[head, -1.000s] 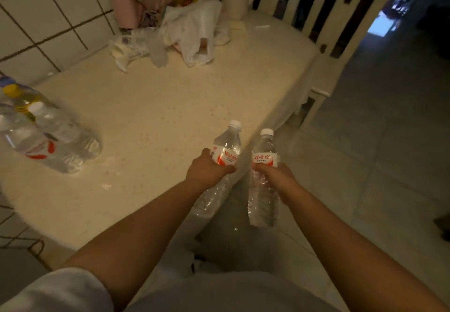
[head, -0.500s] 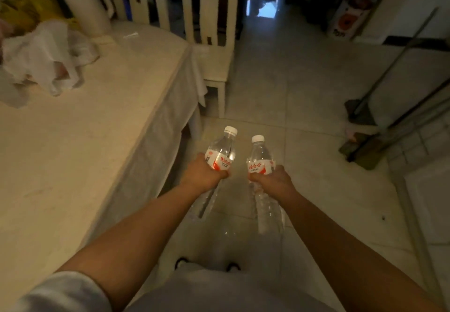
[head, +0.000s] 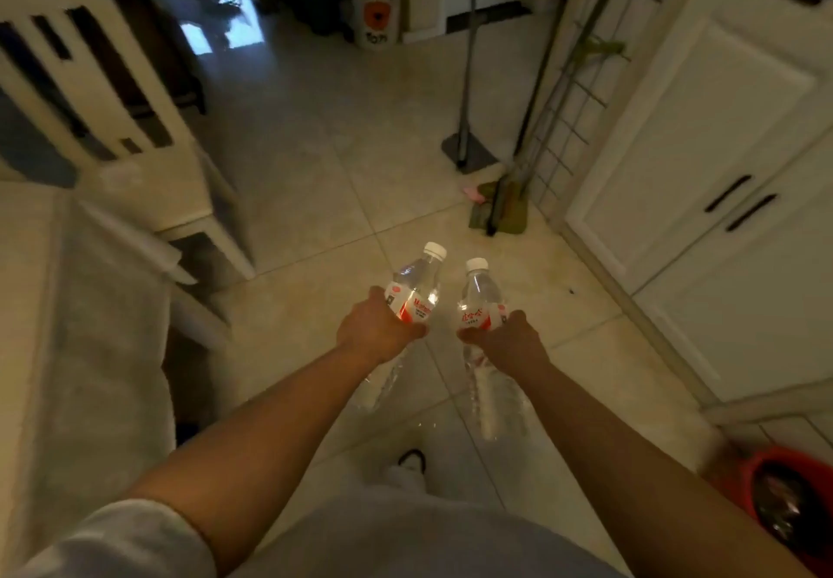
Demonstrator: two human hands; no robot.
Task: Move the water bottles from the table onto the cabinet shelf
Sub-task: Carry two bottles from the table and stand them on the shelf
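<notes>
My left hand grips a clear water bottle with a white cap and red-and-white label. Close beside it, my right hand grips a second such bottle. Both bottles are carried over the tiled floor, caps pointing forward. The table with its pale cloth lies at the left. A white cabinet with two closed doors and black handles stands at the right; no shelf of it shows.
A white slatted chair stands at the table's end. A broom and dustpan and a mop lean near the cabinet. A red bucket sits at the lower right. A printed bin stands far back.
The view has swung right, away from the table toward the cabinet. Both hands keep their bottles, which have left the tabletop and now hang over the floor.
</notes>
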